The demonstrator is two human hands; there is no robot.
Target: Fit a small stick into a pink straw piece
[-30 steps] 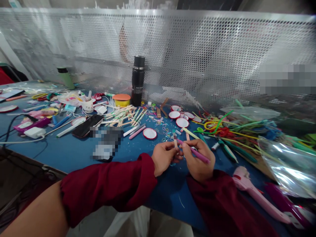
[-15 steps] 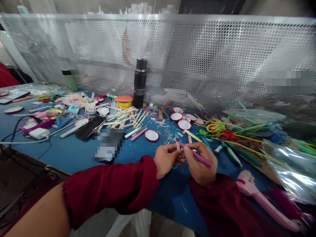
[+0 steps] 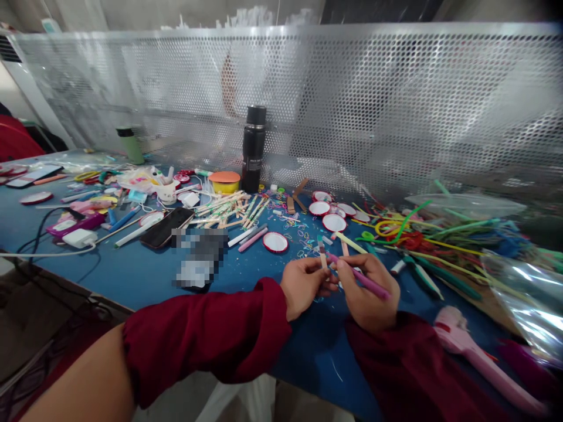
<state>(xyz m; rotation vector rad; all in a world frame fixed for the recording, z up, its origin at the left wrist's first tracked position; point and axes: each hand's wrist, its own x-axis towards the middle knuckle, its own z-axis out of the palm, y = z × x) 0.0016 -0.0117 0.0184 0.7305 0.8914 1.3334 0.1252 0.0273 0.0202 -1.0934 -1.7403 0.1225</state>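
Observation:
Pinched in my left hand [image 3: 305, 287] is a flat wooden craft stick [image 3: 323, 258], held upright, with green and dark colouring at its upper end. My right hand [image 3: 372, 290] grips a purple marker pen [image 3: 369, 283] like a pencil, its tip pointing left, close to the stick. Whether the tip touches the stick I cannot tell. Behind the hands, small coloured rubber bands [image 3: 303, 234] lie scattered on the blue table [image 3: 246, 266]. A white-topped, red-rimmed lid [image 3: 275, 241] lies to the left of them, beside a pink marker [image 3: 253, 239].
A pile of craft sticks [image 3: 233, 208] lies before a black bottle [image 3: 254, 149]. Two phones [image 3: 167, 227] are at the left. Coloured pipe cleaners [image 3: 453, 231], green-handled pliers [image 3: 424, 275] and a pink glue gun [image 3: 479, 363] lie right. A perforated metal panel [image 3: 352, 105] closes the back.
The whole view has shifted slightly, so things appear a little further right. The purple marker's tip has drawn slightly away from the stick. Both hands keep their hold.

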